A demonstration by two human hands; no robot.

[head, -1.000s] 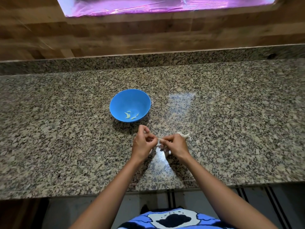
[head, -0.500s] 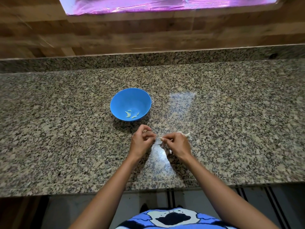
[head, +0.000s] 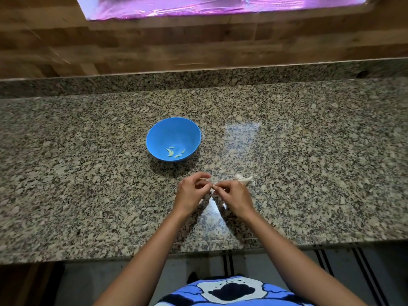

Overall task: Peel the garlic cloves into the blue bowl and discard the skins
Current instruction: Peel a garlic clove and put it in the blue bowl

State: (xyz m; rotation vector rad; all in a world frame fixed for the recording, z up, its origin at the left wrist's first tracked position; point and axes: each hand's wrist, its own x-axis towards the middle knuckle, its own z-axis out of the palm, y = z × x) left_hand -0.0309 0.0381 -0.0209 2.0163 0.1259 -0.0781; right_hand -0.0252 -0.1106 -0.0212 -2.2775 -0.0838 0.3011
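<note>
Bench [head: 88, 173]: speckled granite with a low raised back edge, carrying every item below. Wall [head: 154, 47]: wood-grain boards behind the bench, with a pink-lit opening at the top. Shirt [head: 231, 291]: blue, with a black-and-white printed figure, at the lower edge of the view. Left hand [head: 191, 194] and right hand [head: 235, 196]: both held just above the near middle of the bench, thumbs and forefingers meeting tip to tip. Blue bowl [head: 172, 131]: round plastic bowl, upright, beyond the hands and slightly to their left, apart from them. Garlic head [head: 242, 178]: whitish remnant with papery skin, lying on the bench just beyond the right hand. Peeled cloves [head: 170, 153]: a few pale yellow crescents at the bottom of the blue bowl. Garlic clove [head: 213, 186]: small pale piece, clamped between the curled left fingers [head: 202, 176] and the curled right fingers [head: 223, 184], mostly hidden by them. Whether its skin is on or off cannot be told.
</note>
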